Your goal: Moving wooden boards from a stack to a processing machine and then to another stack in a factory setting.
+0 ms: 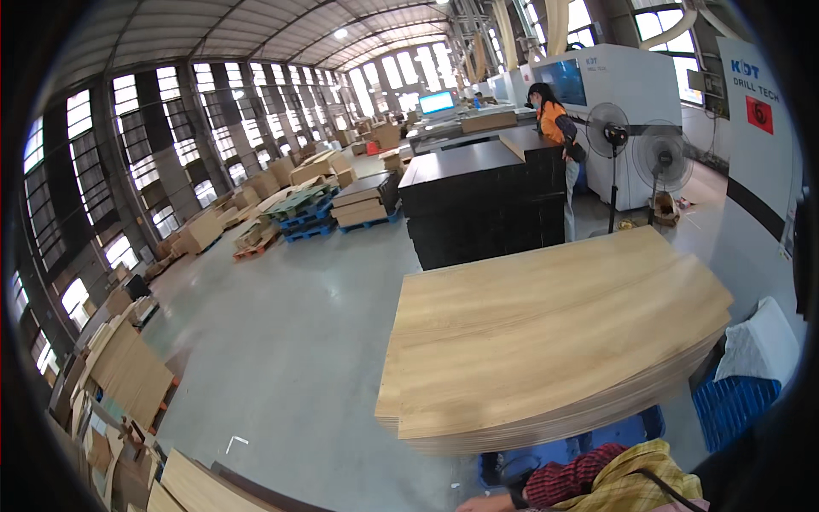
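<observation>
My left hand (486,504) shows only in part at the lower edge, below a dark wristband and a red-and-black patterned sleeve (572,480). The lower edge cuts off its fingers, so their pose and anything they hold are hidden. Just beyond the arm lies a tall stack of light wood-grain panels (554,333), its top sheets slightly askew. Under the stack, part of a blue pallet (559,452) sticks out. More pale panels (200,486) lie at the lower left, some way from the hand. My right hand is outside the picture.
A black-sided panel stack (486,218) stands beyond the pale one, with a person in orange (553,124) beside it. Two standing fans (610,132) and white machines (631,85) line the right. A blue crate (734,405) carries white material. Grey floor (290,341) stretches left.
</observation>
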Demonstrator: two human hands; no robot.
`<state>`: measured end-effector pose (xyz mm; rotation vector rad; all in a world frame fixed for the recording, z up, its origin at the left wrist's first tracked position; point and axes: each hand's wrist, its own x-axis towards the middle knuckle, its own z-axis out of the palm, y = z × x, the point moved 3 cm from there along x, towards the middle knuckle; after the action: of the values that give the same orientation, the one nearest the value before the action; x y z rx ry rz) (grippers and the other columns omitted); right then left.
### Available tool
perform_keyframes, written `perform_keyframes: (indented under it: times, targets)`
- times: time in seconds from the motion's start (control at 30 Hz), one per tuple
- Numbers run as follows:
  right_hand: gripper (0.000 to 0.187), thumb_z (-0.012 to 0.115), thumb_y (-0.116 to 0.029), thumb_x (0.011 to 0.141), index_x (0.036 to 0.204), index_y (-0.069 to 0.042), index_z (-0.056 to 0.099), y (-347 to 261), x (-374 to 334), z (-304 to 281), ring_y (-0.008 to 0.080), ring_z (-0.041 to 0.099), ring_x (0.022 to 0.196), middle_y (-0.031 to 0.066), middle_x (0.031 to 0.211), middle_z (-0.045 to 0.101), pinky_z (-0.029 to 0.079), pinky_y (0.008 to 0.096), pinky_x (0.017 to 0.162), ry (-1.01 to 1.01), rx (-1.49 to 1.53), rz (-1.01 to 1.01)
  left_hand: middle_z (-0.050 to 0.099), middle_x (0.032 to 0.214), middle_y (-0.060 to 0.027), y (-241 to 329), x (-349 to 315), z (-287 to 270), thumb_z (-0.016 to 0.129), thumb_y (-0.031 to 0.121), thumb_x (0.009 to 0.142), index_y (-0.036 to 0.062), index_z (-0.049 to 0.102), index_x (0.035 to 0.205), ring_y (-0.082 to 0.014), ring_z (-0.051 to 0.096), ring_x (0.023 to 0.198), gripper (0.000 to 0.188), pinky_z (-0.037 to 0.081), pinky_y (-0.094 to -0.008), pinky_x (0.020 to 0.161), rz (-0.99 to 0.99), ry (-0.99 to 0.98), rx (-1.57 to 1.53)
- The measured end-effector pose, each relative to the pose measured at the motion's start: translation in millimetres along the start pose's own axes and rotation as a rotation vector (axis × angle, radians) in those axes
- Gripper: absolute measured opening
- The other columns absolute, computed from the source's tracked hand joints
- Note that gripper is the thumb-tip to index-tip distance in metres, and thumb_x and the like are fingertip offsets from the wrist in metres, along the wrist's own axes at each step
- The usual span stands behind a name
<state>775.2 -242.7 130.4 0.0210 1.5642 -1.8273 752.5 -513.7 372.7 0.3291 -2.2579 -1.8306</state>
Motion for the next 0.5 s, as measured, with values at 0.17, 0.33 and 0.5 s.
perform_keyframes:
  times: [0.17,0.33,0.5]
  targets:
    - [0.031,0.044,-0.031,0.090,0.092,-0.002,0.056,-19.4,71.8,-26.1,0.0159,0.059,0.072,0.0088,0.084,0.062,0.049,0.0290,0.062,0.134,0.206,-0.238,0.056,0.100,-0.0103,-13.3,133.6,43.1,0.048,0.016,0.089,-0.0038,0.047,0.116,-0.0158,0.053,0.087,0.034,0.044,-0.0265,0.075,0.098,-0.331,-0.009]
    - [0.033,0.043,-0.032,0.090,0.091,-0.002,0.057,-49.5,157.1,-54.8,0.0166,0.059,0.076,0.0099,0.083,0.062,0.049,0.0287,0.064,0.145,0.039,-0.159,0.059,0.094,-0.0091,-53.5,247.8,98.3,0.048,0.013,0.088,-0.0044,0.049,0.114,-0.0154,0.055,0.082,0.032,0.045,-0.0260,0.070,0.069,-0.537,0.146]
    - [0.028,0.046,-0.027,0.088,0.096,-0.001,0.054,-138.3,219.6,-75.5,0.0163,0.058,0.075,0.0097,0.081,0.060,0.049,0.0289,0.063,0.229,0.071,-0.364,0.059,0.097,-0.0132,-75.7,333.5,127.2,0.047,0.012,0.087,-0.0025,0.044,0.122,-0.0174,0.057,0.084,0.038,0.046,-0.0270,0.074,-0.034,-0.679,0.224]
